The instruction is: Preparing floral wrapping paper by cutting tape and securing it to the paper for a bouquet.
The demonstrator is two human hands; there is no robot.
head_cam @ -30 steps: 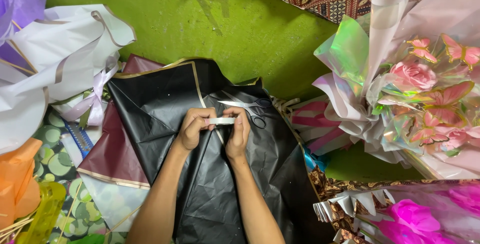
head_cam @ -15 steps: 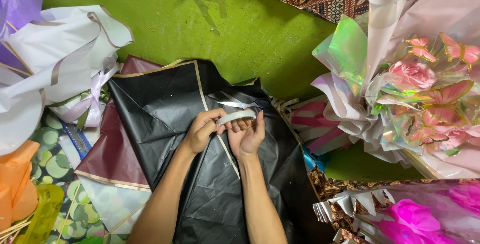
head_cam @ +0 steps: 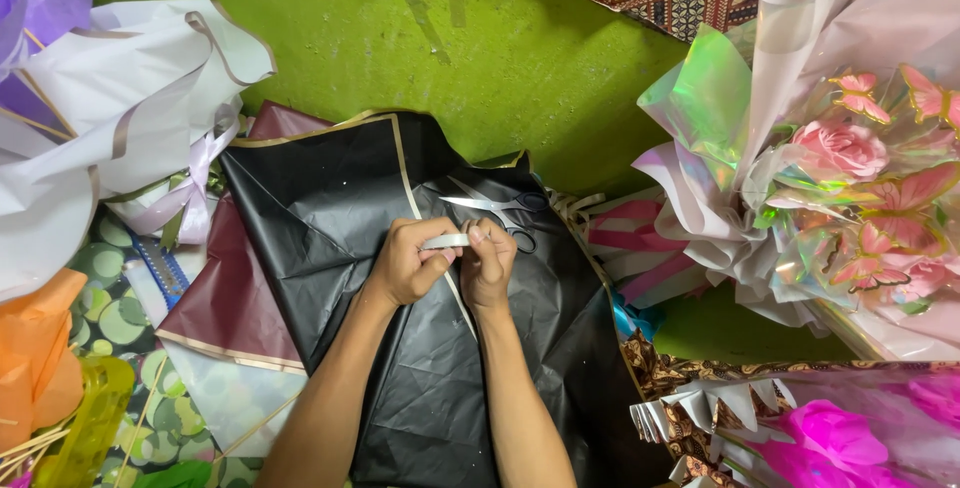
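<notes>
We see the left hand (head_cam: pixel 405 266) and right hand (head_cam: pixel 490 263) pinching a short white strip (head_cam: pixel 445 242) between closed fingertips, over black wrapping paper (head_cam: pixel 440 388). We judge the strip light and limp, best gripped at its ends; scissors (head_cam: pixel 500 208) lie just beyond the fingers.

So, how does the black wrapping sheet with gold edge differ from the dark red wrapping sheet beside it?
The black wrapping sheet with gold edge lies on top, crumpled, under both hands; the dark red wrapping sheet lies beneath it, flatter, showing only at the left. No hand touches the red one. Both have a gold border.
</notes>
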